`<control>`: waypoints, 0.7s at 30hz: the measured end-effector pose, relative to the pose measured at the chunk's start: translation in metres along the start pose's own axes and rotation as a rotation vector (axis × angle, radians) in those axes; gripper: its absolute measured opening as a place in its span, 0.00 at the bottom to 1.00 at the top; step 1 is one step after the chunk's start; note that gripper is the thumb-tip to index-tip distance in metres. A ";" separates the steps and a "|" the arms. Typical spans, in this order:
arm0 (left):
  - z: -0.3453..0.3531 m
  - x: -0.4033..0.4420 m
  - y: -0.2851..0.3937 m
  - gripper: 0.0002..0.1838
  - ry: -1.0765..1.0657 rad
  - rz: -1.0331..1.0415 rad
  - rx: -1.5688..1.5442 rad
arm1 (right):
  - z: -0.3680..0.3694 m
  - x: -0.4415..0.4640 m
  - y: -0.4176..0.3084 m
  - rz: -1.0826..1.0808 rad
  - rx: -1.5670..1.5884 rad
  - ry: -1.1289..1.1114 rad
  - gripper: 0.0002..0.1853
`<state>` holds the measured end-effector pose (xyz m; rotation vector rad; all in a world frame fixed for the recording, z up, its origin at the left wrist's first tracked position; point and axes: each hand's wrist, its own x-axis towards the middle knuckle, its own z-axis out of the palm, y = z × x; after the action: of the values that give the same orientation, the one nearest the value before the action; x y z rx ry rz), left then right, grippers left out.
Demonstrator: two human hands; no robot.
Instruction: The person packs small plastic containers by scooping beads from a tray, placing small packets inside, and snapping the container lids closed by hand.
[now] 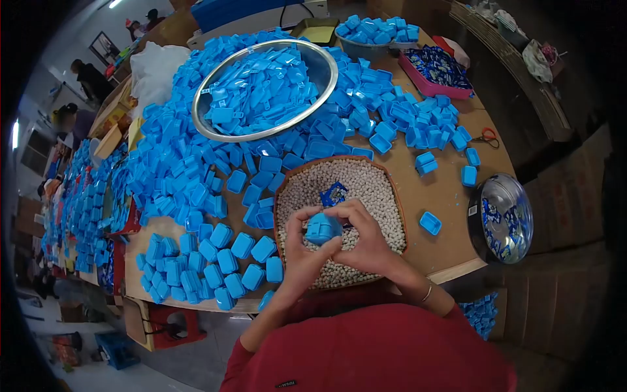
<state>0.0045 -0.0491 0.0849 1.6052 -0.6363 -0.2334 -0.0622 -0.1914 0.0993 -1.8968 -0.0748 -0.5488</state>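
Observation:
Both of my hands are closed around a small blue plastic box [322,228], one on each side of it. My left hand [300,261] grips its left side with the fingers wrapped behind. My right hand [367,243] holds the other side, thumb low and fingers over the top. Directly beneath is a square basin [400,196] with an orange-brown rim, filled with small whitish pellets [375,186]. Blue printed packets [334,194] lie on the pellets just beyond the box. Closed blue boxes [226,261] are grouped to the left of my hands.
A large steel bowl [332,81] of flat blue pieces [261,91] sits on a heap of open blue boxes [173,160]. A pink tray [424,83] holds packets. Near the table's right edge are orange-handled scissors [486,136] and a steel bowl [480,228]. People work at far left.

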 end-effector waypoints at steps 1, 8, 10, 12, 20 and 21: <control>-0.003 0.000 0.006 0.28 -0.014 -0.104 -0.204 | -0.001 0.000 -0.004 0.016 0.024 -0.005 0.31; -0.006 -0.009 -0.004 0.27 0.052 -0.274 -0.698 | 0.004 -0.004 -0.001 0.024 0.004 -0.077 0.31; -0.008 -0.009 0.002 0.26 -0.040 -0.207 -0.500 | -0.003 -0.003 0.004 -0.050 -0.068 -0.134 0.28; -0.019 -0.007 0.009 0.25 -0.165 -0.182 -0.301 | -0.001 -0.004 -0.002 0.061 0.020 -0.138 0.27; -0.032 0.000 -0.004 0.21 -0.243 -0.123 -0.160 | 0.000 -0.007 -0.006 0.155 0.062 -0.185 0.21; -0.032 -0.001 -0.009 0.22 -0.201 -0.169 -0.282 | -0.003 -0.008 -0.004 0.207 0.248 -0.189 0.17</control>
<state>0.0220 -0.0218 0.0810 1.3723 -0.5917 -0.5902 -0.0716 -0.1905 0.1005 -1.6844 -0.0651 -0.2078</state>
